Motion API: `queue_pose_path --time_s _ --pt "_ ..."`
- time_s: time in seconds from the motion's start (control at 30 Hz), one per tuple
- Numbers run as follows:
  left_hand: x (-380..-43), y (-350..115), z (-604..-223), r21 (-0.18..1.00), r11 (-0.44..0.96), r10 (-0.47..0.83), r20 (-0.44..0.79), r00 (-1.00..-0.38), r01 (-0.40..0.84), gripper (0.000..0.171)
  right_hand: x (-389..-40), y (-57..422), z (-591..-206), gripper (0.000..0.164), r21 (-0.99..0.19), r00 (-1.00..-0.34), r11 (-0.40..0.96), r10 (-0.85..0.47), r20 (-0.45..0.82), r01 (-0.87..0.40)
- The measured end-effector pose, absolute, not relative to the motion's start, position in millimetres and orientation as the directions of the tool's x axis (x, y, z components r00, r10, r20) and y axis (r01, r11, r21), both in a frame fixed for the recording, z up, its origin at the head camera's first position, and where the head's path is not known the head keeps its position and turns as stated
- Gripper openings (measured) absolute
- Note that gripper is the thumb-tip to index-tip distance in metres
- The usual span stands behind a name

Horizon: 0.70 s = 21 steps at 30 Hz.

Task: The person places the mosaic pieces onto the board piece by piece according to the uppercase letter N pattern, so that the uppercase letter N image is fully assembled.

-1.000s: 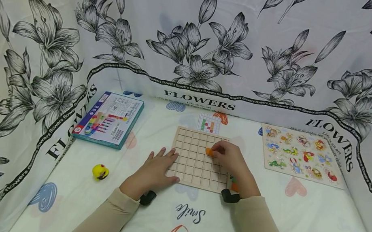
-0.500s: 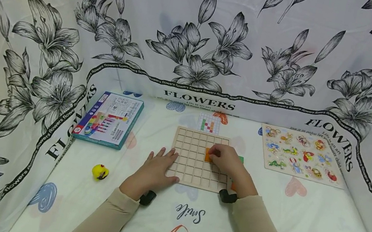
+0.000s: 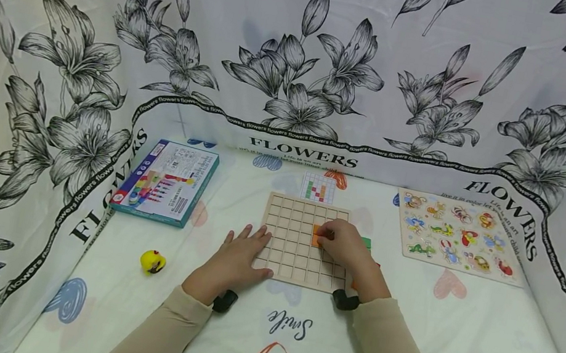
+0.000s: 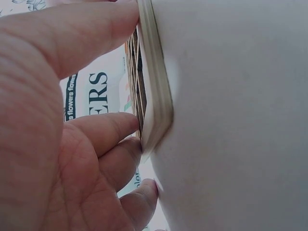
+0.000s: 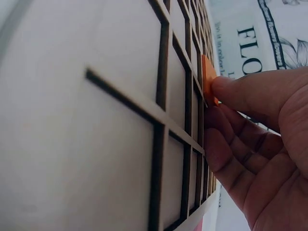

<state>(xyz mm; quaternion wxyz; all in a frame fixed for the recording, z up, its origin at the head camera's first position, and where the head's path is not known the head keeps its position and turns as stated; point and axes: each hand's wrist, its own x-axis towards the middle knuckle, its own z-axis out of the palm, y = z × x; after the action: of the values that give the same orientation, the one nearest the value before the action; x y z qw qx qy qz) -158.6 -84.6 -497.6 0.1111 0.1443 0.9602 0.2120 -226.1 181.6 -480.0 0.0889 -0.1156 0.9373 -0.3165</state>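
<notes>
A wooden grid board (image 3: 288, 252) lies flat in the middle of the cloth. My left hand (image 3: 232, 261) rests at its left edge with fingers spread; in the left wrist view the thumb and fingertips touch the board's rim (image 4: 161, 91). My right hand (image 3: 347, 246) is over the right half of the board, thumb and fingers pinching an orange tile (image 5: 208, 79) at the grid. In the head view, orange (image 3: 315, 235) shows beside the fingertips across about two cells; whether it is one tile or two I cannot tell.
Loose green (image 3: 366, 242) and orange pieces (image 3: 354, 285) lie right of the board, partly hidden by my right hand. A pattern card (image 3: 318, 188) sits behind it. A flat box (image 3: 166, 182) and yellow duck toy (image 3: 152, 262) are left; an insect puzzle board (image 3: 458, 236) is right.
My right hand has shifted slightly down and toward me over the board, and more orange shows at its fingertips. The green piece beside the board has come into view. My left hand stays put.
</notes>
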Motion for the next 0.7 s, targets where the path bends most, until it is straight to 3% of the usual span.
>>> queue_pose_path --time_s 0.33,0.5,0.7 --pt "-158.1 -84.6 -498.9 0.414 0.879 0.325 -0.157 -0.933 0.237 0.091 -225.6 186.1 -484.2 0.006 -0.602 -0.952 0.772 -0.298 -0.064 -0.202" --pt "-157.2 -84.1 -499.1 0.426 0.873 0.33 -0.155 -0.931 0.239 0.09 -211.7 206.6 -465.8 0.015 -0.665 -0.977 0.733 -0.213 -0.024 -0.143" --pt "-157.2 -85.5 -498.3 0.415 0.876 0.33 -0.15 -0.932 0.243 0.09 -192.1 241.0 -458.5 0.018 -0.626 -0.991 0.776 -0.128 -0.034 -0.079"
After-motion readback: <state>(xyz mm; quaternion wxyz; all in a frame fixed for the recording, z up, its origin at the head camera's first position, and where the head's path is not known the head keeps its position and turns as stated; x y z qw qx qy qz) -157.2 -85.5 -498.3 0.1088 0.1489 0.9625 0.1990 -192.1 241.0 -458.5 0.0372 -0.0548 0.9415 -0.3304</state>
